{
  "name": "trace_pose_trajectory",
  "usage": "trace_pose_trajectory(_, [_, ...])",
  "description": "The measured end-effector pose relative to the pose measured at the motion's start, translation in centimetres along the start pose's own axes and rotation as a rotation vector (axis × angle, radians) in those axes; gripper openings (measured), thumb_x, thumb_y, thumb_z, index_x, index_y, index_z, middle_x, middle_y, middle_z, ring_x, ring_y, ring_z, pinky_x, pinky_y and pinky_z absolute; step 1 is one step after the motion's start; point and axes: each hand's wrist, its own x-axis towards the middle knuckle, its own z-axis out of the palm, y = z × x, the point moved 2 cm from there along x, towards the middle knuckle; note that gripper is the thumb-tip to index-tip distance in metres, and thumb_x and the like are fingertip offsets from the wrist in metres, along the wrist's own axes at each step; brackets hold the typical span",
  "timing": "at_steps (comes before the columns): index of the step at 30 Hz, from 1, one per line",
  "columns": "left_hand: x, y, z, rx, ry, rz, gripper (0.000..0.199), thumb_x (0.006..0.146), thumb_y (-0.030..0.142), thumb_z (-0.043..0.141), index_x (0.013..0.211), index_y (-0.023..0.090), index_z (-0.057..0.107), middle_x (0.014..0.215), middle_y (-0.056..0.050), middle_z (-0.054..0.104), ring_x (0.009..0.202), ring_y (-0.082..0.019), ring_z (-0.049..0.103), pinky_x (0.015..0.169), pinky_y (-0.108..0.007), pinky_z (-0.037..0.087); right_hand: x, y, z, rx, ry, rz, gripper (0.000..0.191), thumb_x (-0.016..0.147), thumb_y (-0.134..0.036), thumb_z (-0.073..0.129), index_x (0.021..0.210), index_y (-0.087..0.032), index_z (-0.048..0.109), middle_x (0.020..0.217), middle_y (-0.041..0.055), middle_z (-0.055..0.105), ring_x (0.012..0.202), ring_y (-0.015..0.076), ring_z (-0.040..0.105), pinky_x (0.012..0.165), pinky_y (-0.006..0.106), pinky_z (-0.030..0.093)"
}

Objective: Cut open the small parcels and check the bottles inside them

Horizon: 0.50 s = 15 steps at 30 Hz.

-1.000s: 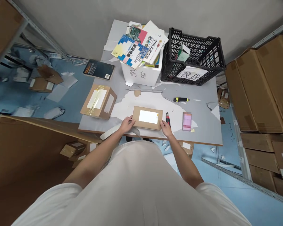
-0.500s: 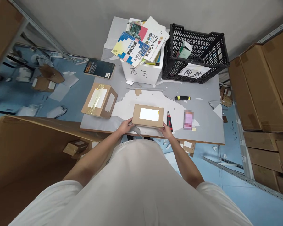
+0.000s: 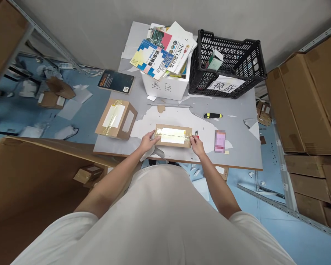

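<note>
The left hand (image 3: 149,142) and right hand (image 3: 196,144), both partly closed, are clamped on opposite ends of one brown rectangular cardboard box (image 3: 173,135), taped and white-labelled, near the front edge of the grey worktop (image 3: 239,151). Two cutters lie there: one black-and-yellow utility knife (image 3: 213,115), one red utility knife (image 3: 197,135) partly hidden by the right hand. One cube-like taped brown carton (image 3: 116,119) sits leftward.
</note>
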Motion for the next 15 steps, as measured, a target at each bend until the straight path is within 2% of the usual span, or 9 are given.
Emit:
trace_pose_trajectory(3, [-0.4, -0.5, -0.1, 0.095, -0.041, 0.002, 0.079, 0.069, 0.05, 0.072, 0.136, 0.014, 0.05, 0.137, -0.014, 0.051, 0.126, -0.032, 0.048, 0.106, -0.041, 0.039, 0.0, 1.4, 0.2, 0.115, -0.046, -0.016, 0.051, 0.09, -0.047, 0.04, 0.126, -0.016, 0.059, 0.121, 0.0107, 0.065, 0.103, 0.0223, 0.064, 0.096, 0.04, 0.048])
trace_pose_trajectory(6, [-1.0, -1.0, -0.6, 0.228, -0.105, 0.045, 0.091, 0.066, 0.056, 0.073, 0.142, 0.016, 0.041, 0.142, -0.016, 0.044, 0.126, -0.034, 0.048, 0.1, -0.044, 0.045, -0.4, 3.2, 0.3, 0.207, -0.061, 0.003, 0.052, 0.09, -0.044, 0.039, 0.132, -0.017, 0.054, 0.124, 0.0107, 0.063, 0.094, 0.0199, 0.066, 0.094, 0.042, 0.05])
trace_pose_trajectory(8, [-1.5, -1.5, -0.9, 0.309, -0.105, 0.116, 0.097, 0.064, 0.058, 0.074, 0.143, 0.017, 0.038, 0.145, -0.016, 0.04, 0.132, -0.036, 0.04, 0.105, -0.048, 0.04, -0.7, 4.2, 0.3, 0.204, -0.053, -0.001, 0.052, 0.088, -0.037, 0.043, 0.136, -0.019, 0.051, 0.126, 0.011, 0.061, 0.092, 0.0191, 0.066, 0.096, 0.044, 0.048])
trace_pose_trajectory(10, [-1.8, -2.1, -1.0, 0.365, -0.094, 0.171, 0.1, 0.062, 0.058, 0.076, 0.145, 0.017, 0.036, 0.148, -0.017, 0.037, 0.138, -0.037, 0.033, 0.111, -0.05, 0.032, -1.0, 4.8, 0.5, 0.168, -0.078, -0.024, 0.059, 0.082, -0.03, 0.051, 0.14, -0.021, 0.046, 0.133, 0.0123, 0.055, 0.097, 0.0207, 0.065, 0.096, 0.045, 0.048])
trace_pose_trajectory(13, [-2.2, -2.8, -0.4, 0.363, -0.099, 0.203, 0.101, 0.062, 0.053, 0.077, 0.145, 0.016, 0.035, 0.147, -0.017, 0.039, 0.139, -0.036, 0.031, 0.113, -0.05, 0.029, -1.4, 4.8, 1.1, 0.12, -0.163, -0.076, 0.08, 0.072, -0.025, 0.063, 0.147, -0.025, 0.034, 0.142, 0.0119, 0.047, 0.111, 0.0247, 0.06, 0.095, 0.045, 0.049])
trace_pose_trajectory(15, [-2.3, -3.0, 0.2, 0.297, -0.128, 0.21, 0.092, 0.066, 0.05, 0.073, 0.144, 0.017, 0.036, 0.141, -0.015, 0.047, 0.133, -0.034, 0.04, 0.108, -0.047, 0.036, -1.6, 4.4, 1.6, 0.116, -0.199, -0.111, 0.087, 0.071, -0.027, 0.067, 0.149, -0.026, 0.029, 0.14, 0.0097, 0.051, 0.114, 0.0249, 0.058, 0.098, 0.045, 0.047])
